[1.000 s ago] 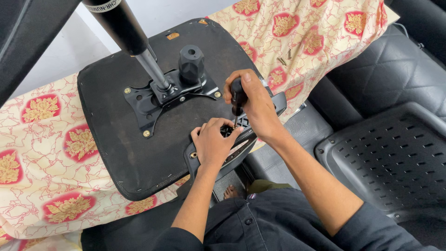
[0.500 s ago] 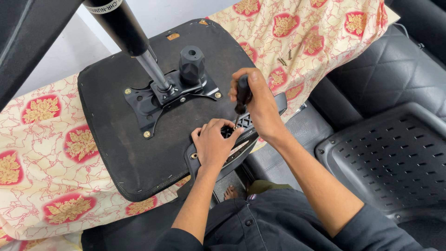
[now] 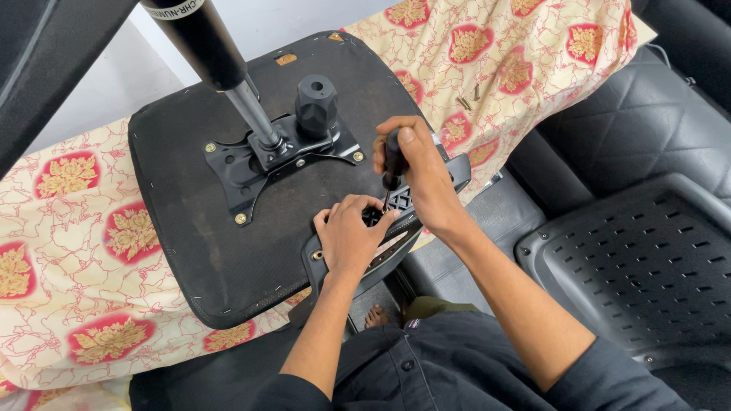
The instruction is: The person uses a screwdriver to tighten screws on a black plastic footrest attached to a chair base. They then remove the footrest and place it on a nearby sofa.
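Screwdriver (image 3: 394, 156), upright, grasped in the right hand (image 3: 419, 171), tip at the black bracket (image 3: 396, 221) on the upturned chair seat (image 3: 228, 228); left hand (image 3: 350, 240) fingers grip the bracket.

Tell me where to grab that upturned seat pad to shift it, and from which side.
Grip the upturned seat pad by its bare near-left edge, coming from the left. That rounded rim overhangs the patterned cloth, probably leaving finger room. The right edge is taken up by the left hand, right hand and screwdriver.
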